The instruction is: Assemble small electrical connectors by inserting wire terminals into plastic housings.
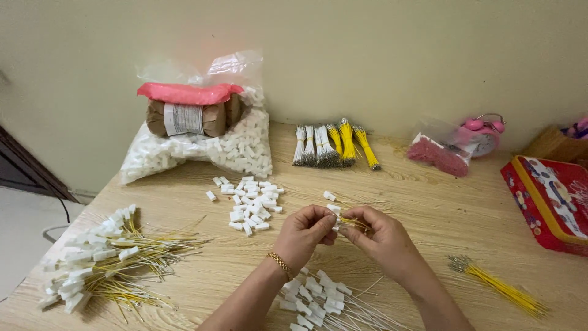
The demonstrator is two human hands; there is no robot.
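Left hand (309, 230) pinches a white plug (334, 209), right hand (376, 236) pinches yellow wires (354, 222) lying crosswise, tips just right of the plug (hands nearly touching).

My fingers (321, 224) cover most of the white plug (334, 209), and how the yellow wire (354, 222) meets it I cannot tell. My forearms run off the bottom edge, as does the white-wire pile (318, 300). The red tin (551, 202) is cut by the right edge. The clock (484, 135) sits half behind a bag (438, 150).
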